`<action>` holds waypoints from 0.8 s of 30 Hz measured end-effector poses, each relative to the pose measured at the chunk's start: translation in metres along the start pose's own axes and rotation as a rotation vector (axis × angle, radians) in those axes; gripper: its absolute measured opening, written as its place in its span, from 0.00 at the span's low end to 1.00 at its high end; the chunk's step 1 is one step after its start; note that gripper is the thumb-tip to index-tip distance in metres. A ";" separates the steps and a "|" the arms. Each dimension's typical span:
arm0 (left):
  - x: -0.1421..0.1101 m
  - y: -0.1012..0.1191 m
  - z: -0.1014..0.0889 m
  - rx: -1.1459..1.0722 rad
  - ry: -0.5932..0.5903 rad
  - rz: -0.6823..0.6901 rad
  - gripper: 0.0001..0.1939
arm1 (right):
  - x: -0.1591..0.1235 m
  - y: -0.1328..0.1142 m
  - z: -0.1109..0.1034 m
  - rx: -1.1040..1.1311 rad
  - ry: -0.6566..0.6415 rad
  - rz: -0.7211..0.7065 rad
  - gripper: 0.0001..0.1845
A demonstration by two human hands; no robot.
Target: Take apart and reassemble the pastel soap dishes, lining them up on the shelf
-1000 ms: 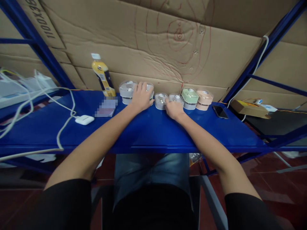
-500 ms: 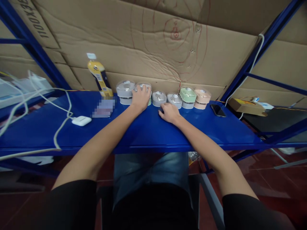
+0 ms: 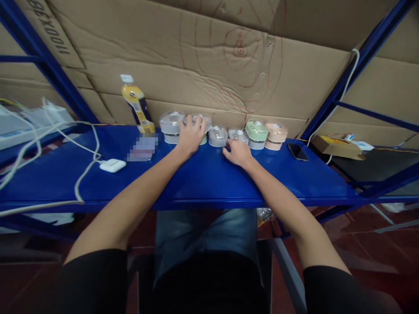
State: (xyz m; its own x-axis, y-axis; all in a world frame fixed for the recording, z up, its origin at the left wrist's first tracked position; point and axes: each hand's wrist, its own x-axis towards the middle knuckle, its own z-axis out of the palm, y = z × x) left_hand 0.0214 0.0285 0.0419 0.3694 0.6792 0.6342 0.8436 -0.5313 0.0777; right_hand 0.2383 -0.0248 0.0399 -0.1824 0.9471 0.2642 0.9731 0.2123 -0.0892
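Observation:
My left hand [image 3: 190, 138] is curved over the top of a grey lidded container [image 3: 207, 123], its fingers gripping it. Under that container a strip of a green one [image 3: 203, 140] shows; how the two sit together is mostly hidden by the hand. My right hand [image 3: 239, 151] rests on the table just in front of a low grey container [image 3: 238, 134], thumb and bent fingers apart. Its fingertips are at that container's near side; whether they touch it I cannot tell. Between my hands sits another low grey container [image 3: 218, 136].
A grey stack [image 3: 172, 124] stands left, a green-over-grey stack [image 3: 256, 131] and a peach stack [image 3: 276, 133] right. A yellow bottle [image 3: 139, 107], white earphone case [image 3: 112, 165], cables [image 3: 78, 183] and phone [image 3: 297, 151] lie around. Cardboard [image 3: 157, 52] backs the blue table [image 3: 203, 174].
The grey container under my left hand has shifted slightly right. My right hand has slid a little to the right, away from the low grey container between my hands.

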 end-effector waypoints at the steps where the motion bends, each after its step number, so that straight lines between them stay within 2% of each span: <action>1: -0.002 -0.001 -0.004 -0.006 0.005 0.013 0.32 | 0.001 0.004 -0.002 0.031 0.038 0.028 0.19; 4: -0.013 -0.005 -0.014 -0.034 0.009 0.099 0.32 | 0.004 0.022 -0.011 0.215 0.236 0.092 0.22; 6: -0.023 -0.007 -0.019 -0.063 -0.010 0.218 0.32 | 0.004 0.037 -0.017 0.378 0.370 0.068 0.27; 7: -0.029 -0.008 -0.021 -0.084 -0.027 0.291 0.32 | 0.004 0.043 -0.020 0.450 0.398 0.026 0.32; 9: -0.041 -0.009 -0.023 -0.133 -0.061 0.422 0.30 | 0.001 0.053 -0.023 0.564 0.335 -0.103 0.40; 11: -0.052 -0.008 -0.022 -0.180 -0.082 0.514 0.29 | -0.002 0.057 -0.022 0.644 0.159 -0.238 0.46; 13: -0.061 -0.006 -0.020 -0.209 -0.089 0.568 0.28 | -0.005 0.055 -0.018 0.696 0.000 -0.325 0.49; 15: -0.068 -0.005 -0.018 -0.220 -0.106 0.596 0.26 | -0.007 0.048 -0.013 0.712 -0.090 -0.359 0.50; 20: -0.079 -0.004 -0.017 -0.245 -0.186 0.515 0.27 | -0.011 0.032 -0.005 0.646 -0.169 -0.323 0.47; 22: -0.082 -0.004 -0.016 -0.310 -0.177 0.441 0.34 | -0.013 0.028 -0.004 0.622 -0.155 -0.314 0.48; 24: -0.083 -0.004 -0.013 -0.408 -0.166 0.339 0.46 | -0.015 0.023 -0.001 0.594 -0.128 -0.321 0.49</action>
State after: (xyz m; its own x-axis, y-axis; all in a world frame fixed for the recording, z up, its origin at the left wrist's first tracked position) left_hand -0.0182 -0.0325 -0.0009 0.6781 0.4892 0.5485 0.4598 -0.8646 0.2027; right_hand 0.2635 -0.0340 0.0353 -0.4996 0.8283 0.2537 0.6324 0.5489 -0.5466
